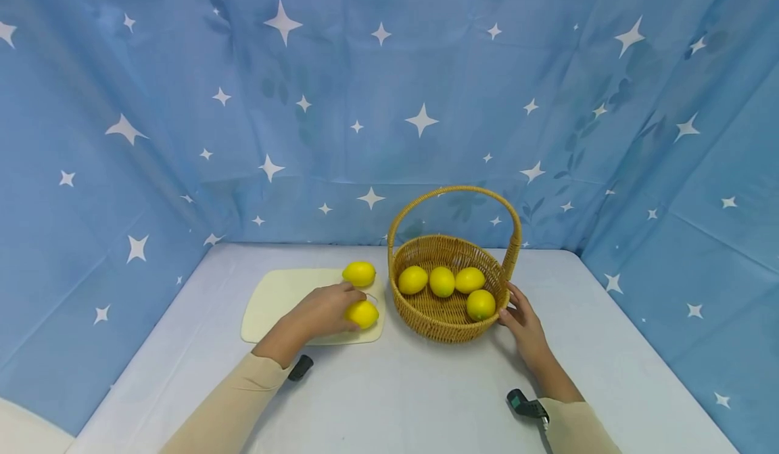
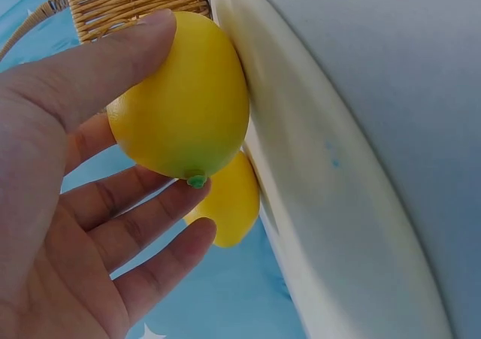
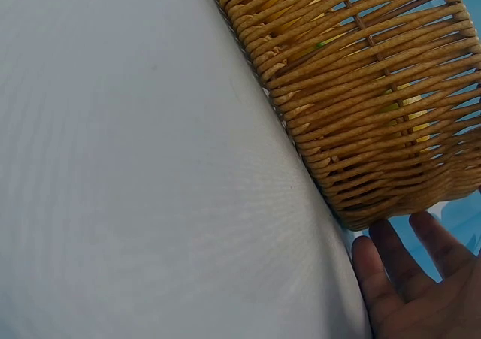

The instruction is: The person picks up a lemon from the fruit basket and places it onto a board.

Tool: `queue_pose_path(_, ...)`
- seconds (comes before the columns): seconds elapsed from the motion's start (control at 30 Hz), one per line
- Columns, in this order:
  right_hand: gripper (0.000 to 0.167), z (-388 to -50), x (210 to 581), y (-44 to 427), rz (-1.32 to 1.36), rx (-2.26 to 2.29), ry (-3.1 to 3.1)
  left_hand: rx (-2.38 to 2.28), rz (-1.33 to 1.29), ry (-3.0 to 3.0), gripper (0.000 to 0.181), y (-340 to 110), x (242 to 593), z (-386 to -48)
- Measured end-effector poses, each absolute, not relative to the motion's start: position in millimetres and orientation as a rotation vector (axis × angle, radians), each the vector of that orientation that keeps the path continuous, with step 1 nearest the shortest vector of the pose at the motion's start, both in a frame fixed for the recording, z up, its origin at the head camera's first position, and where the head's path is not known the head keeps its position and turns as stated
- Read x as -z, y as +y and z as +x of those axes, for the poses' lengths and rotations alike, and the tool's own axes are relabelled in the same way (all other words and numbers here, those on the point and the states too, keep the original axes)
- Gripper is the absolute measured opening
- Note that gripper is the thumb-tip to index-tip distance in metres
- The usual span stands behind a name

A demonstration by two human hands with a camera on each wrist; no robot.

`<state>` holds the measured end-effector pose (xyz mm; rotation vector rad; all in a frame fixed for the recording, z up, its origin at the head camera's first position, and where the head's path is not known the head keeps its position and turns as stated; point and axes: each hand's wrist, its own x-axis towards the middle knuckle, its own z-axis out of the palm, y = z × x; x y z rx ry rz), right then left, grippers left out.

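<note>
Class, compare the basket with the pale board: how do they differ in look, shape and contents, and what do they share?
The basket is brown and woven; the board is cream and smooth. The basket has raised, curved walls and an arched handle; the board lies flat. Four lemons lie inside the basket. Both rest on the white table.

The left sleeve (image 1: 228, 406) and right sleeve (image 1: 578, 428) are plain pale beige, the left creased near its cuff (image 1: 268, 367). The left wrist camera (image 1: 301, 367) is black; the dark right wrist camera (image 1: 527, 406) bears a green patch (image 1: 514, 400) and pale cable (image 1: 545, 424).
</note>
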<state>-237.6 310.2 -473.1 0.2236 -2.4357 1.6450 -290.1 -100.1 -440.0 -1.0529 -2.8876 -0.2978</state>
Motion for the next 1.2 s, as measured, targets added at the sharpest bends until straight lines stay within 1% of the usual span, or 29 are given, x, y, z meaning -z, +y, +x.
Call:
queue_pose_path(0.1, 0.061, -240, 478, 313, 0.237, -1.640, -2.436, 0.316, -1.048, -2.900, 0.056, -100, 439, -289)
queue_pose_path(0.3, 0.062, -254, 499, 326, 0.227, -1.633, -2.432, 0.318, -1.060, -2.910, 0.058, -100, 438, -289)
queue_pose_path(0.43, 0.063, -256, 504, 329, 0.222, -1.606, -2.441, 0.323, -1.068, -2.904, 0.057, -100, 436, -289)
queue_pose_path(0.57, 0.063, -254, 502, 328, 0.227, -1.596, -2.452, 0.335, -1.060, -2.908, 0.056, -101, 435, -287)
queue_pose_path(0.77, 0.062, -242, 483, 318, 0.233, -1.626, -2.448, 0.341, -1.076, -2.891, 0.055, -101, 433, -288)
queue_pose_path(0.9, 0.062, -239, 479, 316, 0.205, -1.622, -2.465, 0.331, -1.140, -2.847, 0.052, -98, 427, -289)
queue_pose_path(1.07, 0.063, -247, 494, 324, 0.185, -1.637, -2.467, 0.308, -1.260, -2.733, 0.047, -86, 414, -290)
queue_pose_path(1.2, 0.063, -255, 502, 327, 0.218, -1.644, -2.442, 0.249, -1.340, -2.653, 0.043, -74, 403, -288)
